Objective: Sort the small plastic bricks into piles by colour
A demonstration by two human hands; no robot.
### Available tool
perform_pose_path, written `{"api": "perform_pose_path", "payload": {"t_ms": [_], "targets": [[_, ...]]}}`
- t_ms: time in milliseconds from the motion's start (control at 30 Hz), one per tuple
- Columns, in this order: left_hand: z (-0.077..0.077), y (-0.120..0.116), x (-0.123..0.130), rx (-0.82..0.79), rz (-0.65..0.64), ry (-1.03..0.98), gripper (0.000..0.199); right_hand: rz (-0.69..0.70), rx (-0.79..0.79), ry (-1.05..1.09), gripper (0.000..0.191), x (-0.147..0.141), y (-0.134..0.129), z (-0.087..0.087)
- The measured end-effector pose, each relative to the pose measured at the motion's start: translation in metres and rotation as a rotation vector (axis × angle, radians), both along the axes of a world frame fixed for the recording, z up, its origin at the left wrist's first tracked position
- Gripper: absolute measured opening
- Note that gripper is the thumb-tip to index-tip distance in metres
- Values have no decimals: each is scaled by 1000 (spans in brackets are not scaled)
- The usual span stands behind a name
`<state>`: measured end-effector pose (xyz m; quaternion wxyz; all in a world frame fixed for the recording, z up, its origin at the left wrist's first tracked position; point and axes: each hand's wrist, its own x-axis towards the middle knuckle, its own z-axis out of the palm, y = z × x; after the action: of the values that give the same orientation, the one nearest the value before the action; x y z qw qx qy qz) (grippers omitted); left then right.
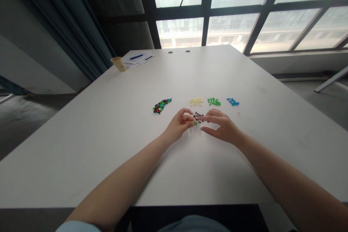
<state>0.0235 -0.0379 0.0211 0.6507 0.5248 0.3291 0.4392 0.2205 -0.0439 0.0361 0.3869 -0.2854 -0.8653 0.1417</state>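
My left hand pinches a small green plastic brick at its fingertips, just next to a small pile of dark brown bricks. My right hand is open, with nothing in it. Its fingers reach left, just in front of the brown pile and close to my left fingertips. Farther back lie a mixed pile of multicoloured bricks, a yellow pile, a green pile and a blue pile. My hands hide part of the brown pile.
All of this lies on a large white table. A beige paper cup stands near its far left corner, beside papers and a blue pen. A large window lies beyond the far edge.
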Motion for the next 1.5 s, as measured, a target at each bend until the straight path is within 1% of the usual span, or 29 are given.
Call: {"api": "perform_pose_path", "payload": {"t_ms": [167, 367, 433, 500, 600, 633, 700, 800, 900, 967, 1067, 1233, 1333, 1400, 1433, 1500], "targets": [[-7, 0, -1, -14, -101, 14, 37, 26, -5, -18, 25, -4, -1, -2], [-4, -3, 1, 20, -141, 59, 32, 36, -10, -18, 19, -8, -3, -2], [-3, -3, 1, 51, -96, 110, 31, 18, -18, -36, 18, -6, -2, -2], [-5, 1, -1, 125, 27, 218, 27, -69, -30, -53, 17, -1, 5, -2], [-11, 10, -10, 319, 280, 488, 20, -338, -69, -85, 16, 11, 28, -4], [-13, 14, -13, 382, 341, 570, 18, -425, -92, -109, 17, 15, 37, -4], [-18, 21, -19, 467, 410, 667, 15, -549, -135, -186, 17, 21, 57, -4], [-21, 26, -22, 487, 423, 703, 14, -661, -195, -342, 17, 23, 80, -7], [-21, 25, -22, 497, 366, 731, 15, -690, -260, -463, 17, 19, 93, -11], [-20, 23, -21, 514, 334, 733, 15, -687, -274, -503, 17, 16, 96, -15], [-20, 23, -22, 525, 327, 721, 14, -702, -276, -531, 19, 13, 96, -20], [-23, 23, -21, 537, 312, 716, 15, -745, -292, -553, 20, 14, 92, -23], [-24, 22, -20, 539, 305, 711, 15, -765, -304, -568, 21, 14, 89, -20], [-24, 23, -20, 528, 321, 701, 14, -785, -303, -557, 22, 15, 87, -14], [-24, 24, -21, 517, 346, 690, 14, -801, -293, -534, 23, 15, 86, -10], [-24, 27, -23, 475, 441, 650, 13, -832, -254, -463, 26, 16, 83, -1]]}}
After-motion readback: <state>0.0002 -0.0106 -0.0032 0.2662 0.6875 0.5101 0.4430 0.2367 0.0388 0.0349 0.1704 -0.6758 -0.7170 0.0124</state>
